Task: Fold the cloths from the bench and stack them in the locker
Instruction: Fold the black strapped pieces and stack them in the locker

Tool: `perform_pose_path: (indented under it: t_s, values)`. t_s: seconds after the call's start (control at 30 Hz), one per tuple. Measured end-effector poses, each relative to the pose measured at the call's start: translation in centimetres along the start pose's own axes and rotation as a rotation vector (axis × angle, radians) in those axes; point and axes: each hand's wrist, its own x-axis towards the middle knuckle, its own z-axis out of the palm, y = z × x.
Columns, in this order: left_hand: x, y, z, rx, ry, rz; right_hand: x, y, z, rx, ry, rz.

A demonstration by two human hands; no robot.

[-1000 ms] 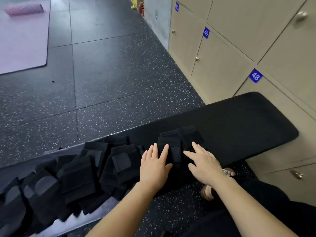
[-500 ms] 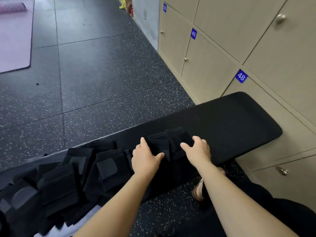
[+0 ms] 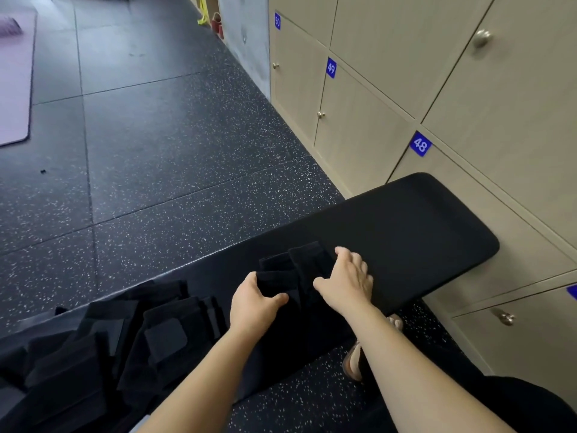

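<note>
A small stack of folded black cloths lies on the black padded bench. My left hand grips the stack's left side, thumb along its near edge. My right hand grips the right side with curled fingers over the top. A loose pile of black cloths covers the bench's left part. The beige lockers, numbered 48, 49 and 50, stand with every door closed to the right.
Dark speckled rubber floor stretches ahead. A purple mat lies at the far left. A sandalled foot shows under the bench's near edge. The bench's right end sits close against the lockers.
Both hands went from lying flat on the folded stack to curling round its two sides. The view has shifted a little toward the lockers.
</note>
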Motion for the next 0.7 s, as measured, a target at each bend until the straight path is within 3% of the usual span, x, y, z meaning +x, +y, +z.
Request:
perform_pose_path:
  t_s: [0.17,0.3,0.37,0.57,0.7]
  values:
    - [0.2,0.2,0.4,0.042,-0.015,0.085,1.4,-0.6,-1.4,-0.272,-0.059,-0.432]
    - [0.6,0.7,0.6,0.086,-0.015,0.137,2.6,-0.5,-1.6,-0.437,-0.143,-0.536]
    - [0.9,1.1,0.7,0.080,-0.019,0.134,3.3,-0.2,-1.7,-0.486,-0.089,-0.567]
    - [1.1,2.0,1.3,-0.041,0.002,0.065,3.3,1.1,-1.6,-0.481,0.026,-0.429]
    - [0.5,2.3,1.2,-0.168,-0.020,0.005,2.0,2.9,-2.8,-0.235,-0.001,-0.264]
